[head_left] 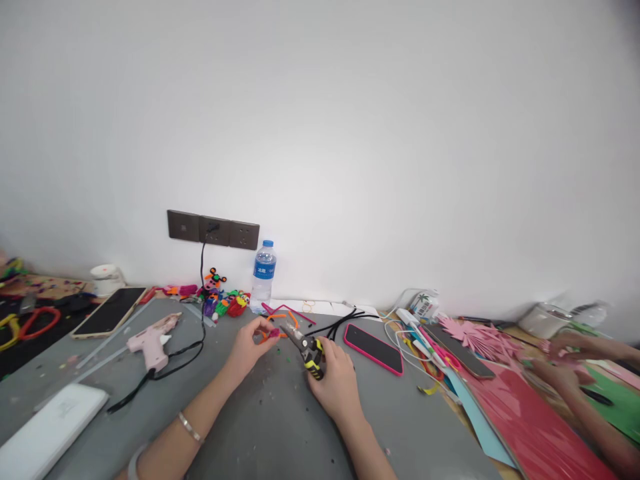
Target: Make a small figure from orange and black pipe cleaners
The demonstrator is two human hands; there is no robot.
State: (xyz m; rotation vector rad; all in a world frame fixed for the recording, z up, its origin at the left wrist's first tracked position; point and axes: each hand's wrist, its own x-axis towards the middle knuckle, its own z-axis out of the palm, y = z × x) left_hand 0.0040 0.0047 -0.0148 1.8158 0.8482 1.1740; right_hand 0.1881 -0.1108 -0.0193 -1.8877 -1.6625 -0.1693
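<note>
My left hand [250, 348] pinches a small magenta fuzzy piece [274, 333], which looks like pipe cleaner, between thumb and fingertips. Wrapped in my right hand [339, 381] are snips [313, 358] with black-and-yellow handles. Their metal blades point up and left, close to the magenta piece; whether they touch it I cannot tell. Just behind the blades lie orange pipe cleaners [293, 320] and a bent magenta pipe cleaner [300, 313]. Several black pipe cleaners [340, 323] fan out behind my right hand.
A pink glue gun [150, 343], its cord plugged into the wall socket [214, 230], lies left. Behind stand a water bottle [263, 277] and colourful fuzzy figures [235, 303]. A pink-cased phone [373, 349] lies right. Another person's hands [560, 370] work at far right beside red sheets [535, 420].
</note>
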